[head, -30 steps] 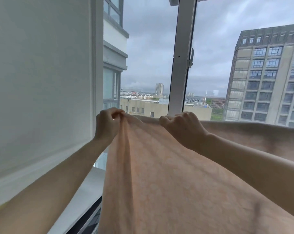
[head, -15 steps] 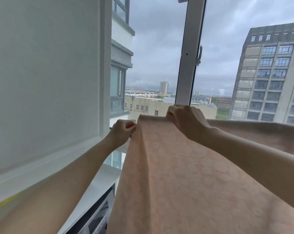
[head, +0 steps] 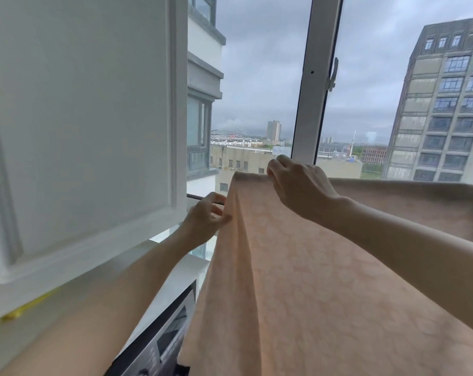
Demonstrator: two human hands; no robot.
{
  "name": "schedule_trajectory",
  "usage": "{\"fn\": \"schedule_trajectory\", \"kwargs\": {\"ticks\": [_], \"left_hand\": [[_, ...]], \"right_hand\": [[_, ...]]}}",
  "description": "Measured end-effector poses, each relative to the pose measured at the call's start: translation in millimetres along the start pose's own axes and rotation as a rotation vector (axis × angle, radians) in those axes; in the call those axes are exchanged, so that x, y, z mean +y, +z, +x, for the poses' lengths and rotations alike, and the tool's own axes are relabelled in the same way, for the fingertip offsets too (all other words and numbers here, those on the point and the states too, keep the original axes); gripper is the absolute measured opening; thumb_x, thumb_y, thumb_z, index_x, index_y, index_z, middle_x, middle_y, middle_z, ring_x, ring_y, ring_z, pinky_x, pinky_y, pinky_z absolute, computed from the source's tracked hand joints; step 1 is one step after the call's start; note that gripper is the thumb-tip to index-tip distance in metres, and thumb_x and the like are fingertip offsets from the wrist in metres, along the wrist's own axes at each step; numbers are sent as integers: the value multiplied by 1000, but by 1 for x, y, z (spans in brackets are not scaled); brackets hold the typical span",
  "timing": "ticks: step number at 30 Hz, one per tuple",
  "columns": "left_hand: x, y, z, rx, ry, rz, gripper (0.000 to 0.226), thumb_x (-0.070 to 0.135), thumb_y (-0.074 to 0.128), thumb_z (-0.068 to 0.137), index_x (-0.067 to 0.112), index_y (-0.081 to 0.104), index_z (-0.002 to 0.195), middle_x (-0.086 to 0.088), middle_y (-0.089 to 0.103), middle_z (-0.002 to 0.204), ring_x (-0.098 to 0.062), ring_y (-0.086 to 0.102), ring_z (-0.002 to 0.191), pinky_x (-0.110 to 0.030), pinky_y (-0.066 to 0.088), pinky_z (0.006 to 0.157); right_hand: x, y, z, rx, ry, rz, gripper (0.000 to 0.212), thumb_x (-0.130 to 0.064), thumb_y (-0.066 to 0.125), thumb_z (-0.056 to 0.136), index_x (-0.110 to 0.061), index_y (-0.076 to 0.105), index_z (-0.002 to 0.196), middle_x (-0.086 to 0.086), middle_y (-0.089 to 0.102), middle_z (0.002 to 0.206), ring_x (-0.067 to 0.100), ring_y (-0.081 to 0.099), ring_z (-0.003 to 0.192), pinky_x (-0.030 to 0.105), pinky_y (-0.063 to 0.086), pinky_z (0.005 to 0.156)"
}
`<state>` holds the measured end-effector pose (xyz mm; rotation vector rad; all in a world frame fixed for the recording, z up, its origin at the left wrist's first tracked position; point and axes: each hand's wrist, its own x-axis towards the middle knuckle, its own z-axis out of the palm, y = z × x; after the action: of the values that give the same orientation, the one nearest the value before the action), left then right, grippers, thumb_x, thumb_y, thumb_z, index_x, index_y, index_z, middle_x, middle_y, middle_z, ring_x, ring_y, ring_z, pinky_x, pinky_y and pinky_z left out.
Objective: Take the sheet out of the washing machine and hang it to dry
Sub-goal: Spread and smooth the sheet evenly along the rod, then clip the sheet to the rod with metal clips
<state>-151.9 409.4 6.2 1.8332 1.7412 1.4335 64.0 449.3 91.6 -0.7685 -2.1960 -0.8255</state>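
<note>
Your right hand (head: 301, 187) has its grip curled over the top fold of the sheet (head: 311, 280), fingers bent down across the upper edge near its left corner, while your left hand (head: 205, 217) pinches the sheet's left side edge a little lower, thumb and fingertips closed on the cloth. Both of your bare forearms reach in from the bottom of the view, the left from the lower left and the right from the right side.

You have the sheet draped high in front of the window, its top fold running from your right hand off to the right edge of the view and the pale peach, faintly patterned cloth falling toward you and filling the lower right. What carries the fold is hidden by the cloth; only a short length of dark rod (head: 200, 197) shows just left of your left hand.

To your left stands a white paneled wall or door (head: 80, 131). A white window post (head: 315, 85) with a handle rises behind your right hand. Below your left forearm a silver appliance (head: 159, 346) with a dark panel sits partly under the hanging edge of the sheet. Outside you see grey sky and tall buildings (head: 444, 104).
</note>
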Motion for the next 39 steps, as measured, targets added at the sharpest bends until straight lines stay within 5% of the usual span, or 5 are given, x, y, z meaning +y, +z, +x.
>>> {"fn": "schedule_trajectory", "kwargs": {"ticks": [3,8,16,24,39], "left_hand": [[-2,13,-14,117,31,167,10,16,62,91,12,66,98,1,67,83,-17,66,74,-13,46,61],[-10,13,-49,81,-42,231,12,12,62,87,23,61,81,3,69,78,-16,66,70,-31,55,73],[-33,-7,-152,139,-246,271,15,19,58,90,23,61,104,2,69,87,-12,66,75,-33,56,78],[-56,-33,-306,197,-452,638,22,23,51,97,25,55,118,7,67,97,-16,64,87,-38,53,82],[-108,-135,-481,448,-824,821,21,12,59,90,20,61,109,1,70,94,-18,65,82,-37,56,72]], "right_hand": [[-14,0,-3,6,-132,-11,17,-14,54,91,-11,58,107,7,63,97,28,62,84,38,50,66],[-52,11,-16,-23,-254,23,25,-13,57,81,-13,62,106,5,69,94,27,66,91,41,53,80],[-124,62,-63,-174,-337,152,26,-17,46,87,-16,57,110,2,67,103,24,63,97,38,50,80],[-232,97,-150,-338,-492,386,16,-15,53,77,-16,59,92,-3,62,81,22,60,76,34,49,67],[-453,66,-183,-566,-464,971,36,-26,46,95,-13,53,128,5,62,121,28,53,113,39,47,87]]}}
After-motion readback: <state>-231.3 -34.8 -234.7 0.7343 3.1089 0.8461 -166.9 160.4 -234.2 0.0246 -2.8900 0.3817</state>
